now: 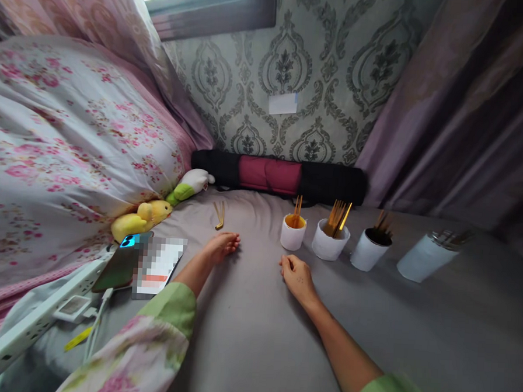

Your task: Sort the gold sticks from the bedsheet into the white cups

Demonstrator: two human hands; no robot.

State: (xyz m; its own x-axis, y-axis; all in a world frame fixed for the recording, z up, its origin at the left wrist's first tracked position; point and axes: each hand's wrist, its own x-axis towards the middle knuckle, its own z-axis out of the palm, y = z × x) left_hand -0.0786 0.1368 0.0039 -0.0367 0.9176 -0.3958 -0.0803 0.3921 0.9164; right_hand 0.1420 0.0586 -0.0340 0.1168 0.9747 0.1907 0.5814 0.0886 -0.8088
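My left hand (pixel 222 246) rests on the grey sheet with its fingers loosely bent and slightly apart, nothing visible in it. Just beyond it lie thin gold-coloured sticks (pixel 219 218) in a V shape. My right hand (pixel 297 277) is curled into a loose fist on the sheet, and no object shows in it. Closest to that hand stands a white cup (pixel 292 238) with a yellow inside and a few thin brown sticks (pixel 298 207). To its right are a second white cup (pixel 330 246) with several sticks, a third cup (pixel 368 253) with dark-tipped sticks, and a tilted-looking white container (pixel 425 260) of greyish sticks.
A black and maroon roll (pixel 269 174) lies along the patterned wall. At left are a yellow plush toy (pixel 141 220), a green-and-white plush (pixel 192 183), a phone (pixel 120 267), a blurred-out screen device (pixel 160 268), a white power strip (pixel 40 319) with cables, and floral bedding (pixel 72 127).
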